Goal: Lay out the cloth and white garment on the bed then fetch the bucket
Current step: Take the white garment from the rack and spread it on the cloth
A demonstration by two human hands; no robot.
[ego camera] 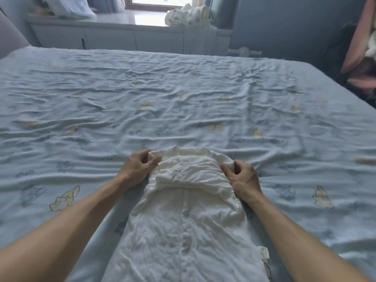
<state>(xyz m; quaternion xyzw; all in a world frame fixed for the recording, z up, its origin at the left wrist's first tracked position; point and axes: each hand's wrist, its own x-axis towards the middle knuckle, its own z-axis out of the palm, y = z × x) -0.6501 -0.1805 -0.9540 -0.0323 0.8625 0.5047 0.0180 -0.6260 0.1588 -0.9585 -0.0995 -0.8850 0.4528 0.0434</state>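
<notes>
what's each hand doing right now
Left hand: pinches the far left edge of the crumpled white cotton garment.
Right hand: fingers curled, pinching the garment's far right edge.

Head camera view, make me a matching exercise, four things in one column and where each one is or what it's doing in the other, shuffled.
Column one:
1. white garment
2. left hand
3. right hand
4. patterned bundle

Column two:
a. sits on the window ledge
b. pinches the garment's top edge on the right side
c. lies on the bed sheet
d. pinches the garment's top edge on the left side

Pairs: 1-c, 2-d, 3-b, 4-a
</notes>
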